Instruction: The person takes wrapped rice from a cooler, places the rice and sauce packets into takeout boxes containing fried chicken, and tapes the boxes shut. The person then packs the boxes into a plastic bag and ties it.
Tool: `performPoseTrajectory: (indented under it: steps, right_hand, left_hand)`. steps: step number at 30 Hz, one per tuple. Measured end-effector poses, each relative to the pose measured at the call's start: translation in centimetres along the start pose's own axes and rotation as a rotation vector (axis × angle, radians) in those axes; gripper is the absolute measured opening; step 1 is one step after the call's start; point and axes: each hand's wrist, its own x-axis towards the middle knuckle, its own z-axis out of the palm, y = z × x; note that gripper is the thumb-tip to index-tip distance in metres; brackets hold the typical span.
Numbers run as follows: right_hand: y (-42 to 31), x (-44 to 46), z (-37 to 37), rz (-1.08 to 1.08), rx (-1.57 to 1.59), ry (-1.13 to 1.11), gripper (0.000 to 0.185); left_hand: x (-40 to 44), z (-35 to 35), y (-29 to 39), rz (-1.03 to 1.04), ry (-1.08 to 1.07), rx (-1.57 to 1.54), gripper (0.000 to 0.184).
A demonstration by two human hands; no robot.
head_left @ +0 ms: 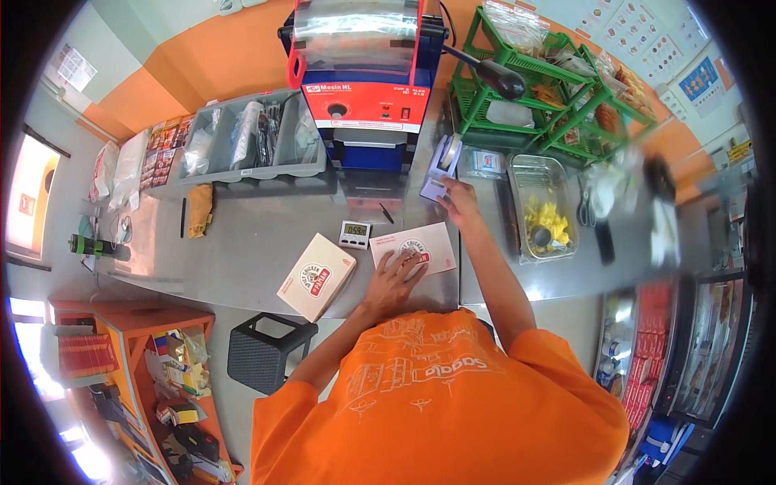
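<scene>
My left hand (pixel 394 281) lies with fingers spread on a closed white food box (pixel 436 245) printed with a chicken logo. At the front end of a light purple tape dispenser (pixel 441 164), my right hand (pixel 461 202) has its fingers closed; whether a strip of tape is pinched there is too small to see. A second closed box (pixel 317 277) with the same logo sits to the left, turned at an angle. Between and behind the two boxes stands a small white digital timer (pixel 354 234).
A red and blue cup sealer (pixel 364 105) stands at the back. Right of it are green tiered baskets (pixel 505 121) and a clear tray (pixel 537 166) with yellow packets. A grey divided bin (pixel 291 170) is at left. Below the table are a black stool (pixel 263 356) and an orange shelf (pixel 133 323).
</scene>
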Motion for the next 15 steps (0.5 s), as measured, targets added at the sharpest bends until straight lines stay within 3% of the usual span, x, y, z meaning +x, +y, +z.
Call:
performPoseTrajectory:
  steps: [2,4,10,15]
  right_hand:
    - [0.9,-0.3,-0.5,-0.059,0.133,-0.049,0.018]
    - [3.0,1.0,-1.8,-0.123,-0.036,-0.163,0.014]
    - [4.4,1.3,-1.6,-0.127,-0.275,-0.053,0.013]
    - [4.3,1.8,-1.0,-0.175,-0.269,-0.036,0.013]
  left_hand:
    - [0.0,-0.2,0.0,-0.007,-0.010,-0.023,0.071]
    - [0.0,-0.1,0.0,-0.009,-0.022,-0.049,0.072]
    - [0.2,-0.1,-0.2,0.013,0.012,-0.013,0.069]
    - [0.3,0.2,-0.2,0.024,0.082,-0.006,0.056]
